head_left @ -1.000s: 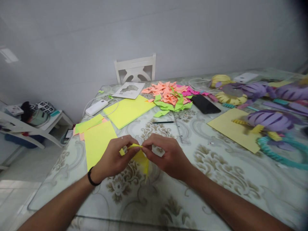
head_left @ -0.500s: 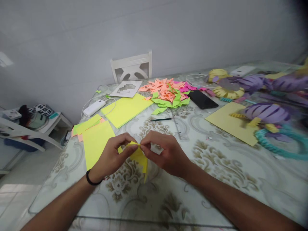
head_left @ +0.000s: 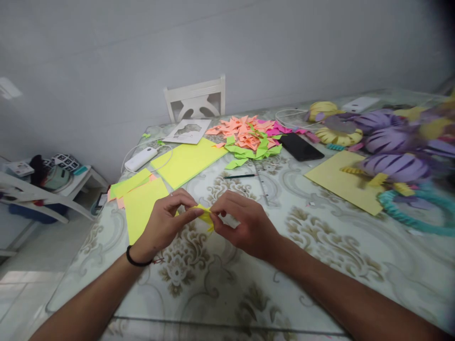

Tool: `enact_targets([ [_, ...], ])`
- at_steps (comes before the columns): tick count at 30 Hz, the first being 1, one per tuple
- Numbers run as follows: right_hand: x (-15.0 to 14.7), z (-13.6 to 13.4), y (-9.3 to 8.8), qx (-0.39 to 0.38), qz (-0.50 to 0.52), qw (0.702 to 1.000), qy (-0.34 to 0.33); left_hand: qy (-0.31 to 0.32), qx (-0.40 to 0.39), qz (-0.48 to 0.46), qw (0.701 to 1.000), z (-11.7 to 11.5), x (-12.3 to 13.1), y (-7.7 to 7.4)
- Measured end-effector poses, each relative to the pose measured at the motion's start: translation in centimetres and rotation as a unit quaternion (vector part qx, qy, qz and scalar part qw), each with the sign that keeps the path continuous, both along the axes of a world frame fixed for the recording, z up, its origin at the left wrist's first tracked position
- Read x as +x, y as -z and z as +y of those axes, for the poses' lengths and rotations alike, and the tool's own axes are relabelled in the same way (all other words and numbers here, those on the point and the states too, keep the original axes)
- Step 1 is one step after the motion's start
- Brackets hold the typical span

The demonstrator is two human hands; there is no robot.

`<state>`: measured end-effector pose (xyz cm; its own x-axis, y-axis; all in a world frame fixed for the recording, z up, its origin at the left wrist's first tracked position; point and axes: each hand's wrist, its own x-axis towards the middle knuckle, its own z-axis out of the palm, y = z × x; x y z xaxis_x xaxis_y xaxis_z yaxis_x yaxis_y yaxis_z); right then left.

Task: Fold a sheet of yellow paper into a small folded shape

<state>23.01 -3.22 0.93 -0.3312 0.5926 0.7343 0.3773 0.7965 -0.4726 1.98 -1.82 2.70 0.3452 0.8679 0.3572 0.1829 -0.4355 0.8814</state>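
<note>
Between my two hands is a small folded piece of yellow paper (head_left: pixel 205 215), held above the table. My left hand (head_left: pixel 172 215), with a black band at the wrist, pinches its left side between thumb and fingers. Opposite it, my right hand (head_left: pixel 245 222) grips the right side in a pinch. The fingers cover much of the paper, so its exact folds are hidden. Close to my left hand lies a sheet of yellow paper (head_left: pixel 142 206). A dark pencil (head_left: pixel 240 176) and a clear ruler (head_left: pixel 263 187) rest beyond my right hand.
A pile of folded orange and green paper pieces (head_left: pixel 254 151) sits at the back, beside a black phone (head_left: pixel 301 146). More yellow sheets (head_left: pixel 188 161) and a white power bank (head_left: pixel 141 159) lie left. Purple paper lanterns (head_left: pixel 394 166) and a teal ring (head_left: pixel 408 220) stand right.
The yellow paper, which hung down between my hands, is now turned up and gathered smaller between the fingers. Both hands stay nearly in place, still pinching.
</note>
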Motion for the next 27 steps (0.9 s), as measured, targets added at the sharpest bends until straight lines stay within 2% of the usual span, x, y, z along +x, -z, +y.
enact_targets([
  [7,-0.1,-0.24,0.28,-0.057,-0.024,0.998,-0.032,0.016,0.009,0.0,1.0,0.02,-0.26,0.72],
  [15,0.13,-0.3,0.02,-0.09,-0.023,0.994,-0.055,0.016,0.09,0.029,0.995,-0.15,0.01,0.62],
  [18,0.25,-0.14,0.09,-0.086,-0.028,0.994,-0.058,0.027,0.073,0.032,0.996,-0.23,0.06,0.68],
  [21,0.33,-0.04,0.15,-0.082,-0.036,0.994,-0.057,0.012,0.046,0.034,0.998,-0.18,-0.07,0.91],
  [27,0.41,-0.08,0.09,-0.072,-0.047,0.995,-0.058,0.022,0.068,0.097,0.993,-0.13,0.04,0.25],
])
